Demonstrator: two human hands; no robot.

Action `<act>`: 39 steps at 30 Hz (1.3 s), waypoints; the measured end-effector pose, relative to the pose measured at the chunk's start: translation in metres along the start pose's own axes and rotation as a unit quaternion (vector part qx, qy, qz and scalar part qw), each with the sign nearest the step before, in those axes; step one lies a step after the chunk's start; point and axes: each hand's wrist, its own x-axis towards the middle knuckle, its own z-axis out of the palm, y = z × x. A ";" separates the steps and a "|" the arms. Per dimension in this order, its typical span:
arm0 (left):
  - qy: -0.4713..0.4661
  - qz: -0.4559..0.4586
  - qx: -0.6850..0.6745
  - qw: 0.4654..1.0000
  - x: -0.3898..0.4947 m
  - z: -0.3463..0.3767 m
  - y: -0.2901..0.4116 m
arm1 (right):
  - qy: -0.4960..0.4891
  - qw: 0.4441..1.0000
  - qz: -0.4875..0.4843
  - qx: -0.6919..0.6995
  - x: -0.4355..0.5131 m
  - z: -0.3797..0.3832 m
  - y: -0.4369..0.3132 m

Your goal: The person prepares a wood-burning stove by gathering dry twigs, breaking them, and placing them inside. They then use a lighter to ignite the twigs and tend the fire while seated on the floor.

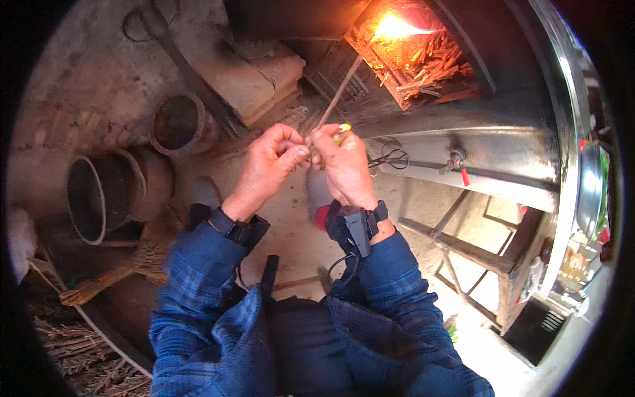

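Observation:
Both my hands meet in front of my chest, below the lit mouth of a stove. My right hand is closed around a small yellow object, which looks like a lighter. A thin stick runs from the right fingers up to the stove mouth; whether the hand grips it is unclear. My left hand has its thumb and fingers curled together, touching or almost touching the right fingertips. Anything pinched between them is hidden. Flames burn at the back of the opening, above a heap of split sticks.
Long metal tongs lean at upper left, near round dark vessels. A straw broom and brushwood lie lower left. To the right are a tap with a red handle, black looped handles and a wooden stool.

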 end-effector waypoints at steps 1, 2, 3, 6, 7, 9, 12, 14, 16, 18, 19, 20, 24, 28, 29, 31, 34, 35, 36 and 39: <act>-0.002 0.009 -0.005 1.000 0.000 0.001 0.000 | 0.025 1.000 -0.003 -0.010 0.002 -0.001 -0.003; -0.002 0.017 -0.007 1.000 0.001 0.000 0.000 | 0.037 0.999 -0.015 -0.007 0.005 -0.003 -0.006; -0.003 0.024 -0.013 1.000 0.000 -0.001 0.001 | 0.045 0.999 -0.026 0.002 0.007 -0.005 -0.008; 0.013 0.024 0.061 0.998 -0.002 -0.005 0.005 | 0.054 0.998 -0.038 -0.013 0.019 -0.012 -0.015; 0.026 0.034 0.086 0.995 -0.003 -0.006 0.006 | 0.044 0.997 -0.049 -0.032 0.025 -0.014 -0.017; 0.034 0.051 0.121 0.991 -0.004 -0.009 0.009 | 0.060 0.996 -0.063 0.007 0.036 -0.018 -0.019; 0.039 0.067 0.155 0.985 -0.007 -0.015 0.014 | 0.065 0.996 -0.058 0.036 0.058 -0.023 -0.025; 0.033 0.076 0.180 0.980 -0.008 -0.021 0.016 | 0.069 0.994 -0.063 0.050 0.074 -0.026 -0.029; 0.022 0.083 0.219 0.972 -0.010 -0.029 0.019 | 0.074 0.993 -0.067 0.066 0.089 -0.028 -0.033; 0.020 0.090 0.220 0.971 -0.011 -0.034 0.021 | 0.090 0.991 -0.069 0.069 0.100 -0.032 -0.038; 0.018 0.089 0.227 0.970 -0.011 -0.036 0.022 | 0.097 0.990 -0.066 0.076 0.104 -0.033 -0.041; 0.018 0.091 0.225 0.970 -0.011 -0.039 0.023 | 0.102 0.990 -0.065 0.074 0.108 -0.034 -0.042; 0.015 0.087 0.233 0.968 -0.004 -0.045 0.027 | 0.124 0.986 -0.056 0.092 0.120 -0.034 -0.046; 0.005 0.087 0.236 0.968 0.003 -0.051 0.031 | 0.112 0.985 -0.054 0.116 0.128 -0.025 -0.047; 0.004 0.086 0.239 0.967 0.005 -0.052 0.031 | 0.105 0.986 -0.064 0.113 0.129 -0.022 -0.047; 0.002 0.084 0.243 0.966 0.008 -0.054 0.032 | 0.101 0.985 -0.074 0.116 0.128 -0.014 -0.047; 0.004 0.092 0.259 0.961 0.012 -0.057 0.033 | 0.080 0.985 -0.052 0.144 0.125 0.001 -0.042; 0.002 0.092 0.257 0.962 0.013 -0.057 0.033 | 0.076 0.985 -0.054 0.147 0.123 0.005 -0.041; 0.001 0.089 0.257 0.962 0.013 -0.057 0.033 | 0.073 0.984 -0.056 0.151 0.122 0.008 -0.040; -0.001 0.085 0.262 0.961 0.015 -0.057 0.033 | 0.064 0.982 -0.053 0.169 0.123 0.010 -0.040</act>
